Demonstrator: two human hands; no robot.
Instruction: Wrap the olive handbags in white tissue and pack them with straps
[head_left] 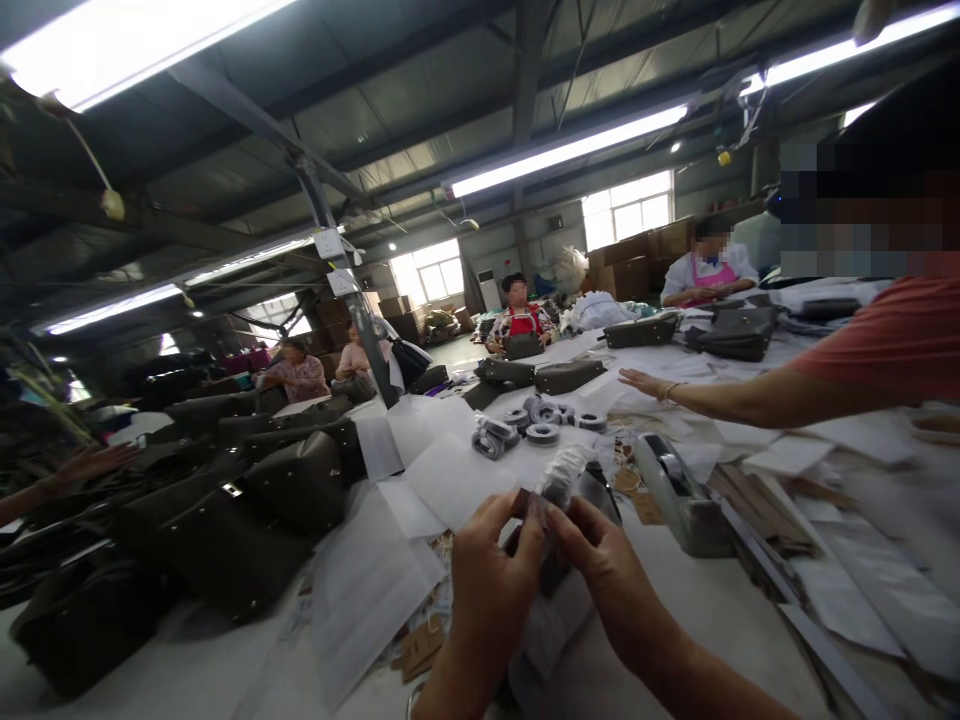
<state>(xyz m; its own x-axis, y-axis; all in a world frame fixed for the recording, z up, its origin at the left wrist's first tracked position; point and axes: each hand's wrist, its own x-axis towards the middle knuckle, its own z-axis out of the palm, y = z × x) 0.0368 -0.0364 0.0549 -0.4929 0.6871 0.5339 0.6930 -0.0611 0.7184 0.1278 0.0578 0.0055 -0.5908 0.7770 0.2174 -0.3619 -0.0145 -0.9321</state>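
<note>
My left hand [491, 590] and my right hand [611, 565] meet at the lower middle, thumbs and fingers pinched close together. Between them is a dark leather-like piece [523, 500], probably part of a bag; my fingers hide most of it. Crinkled clear plastic wrap [564, 472] stands just beyond my fingertips, around a curved, handle-like part. Beneath my wrists, more pale wrapping [551, 640] is partly covered. A grey tape dispenser [679, 495] rests on the table to the right of my right hand.
Dark bags [225, 530] crowd the table's left side. Several wrapped rolls [544, 433] lie ahead of my hands, among white paper sheets [375, 590]. A co-worker's arm [720, 400] reaches in from the right; another person's hand [97, 462] shows at far left. More people sit farther back.
</note>
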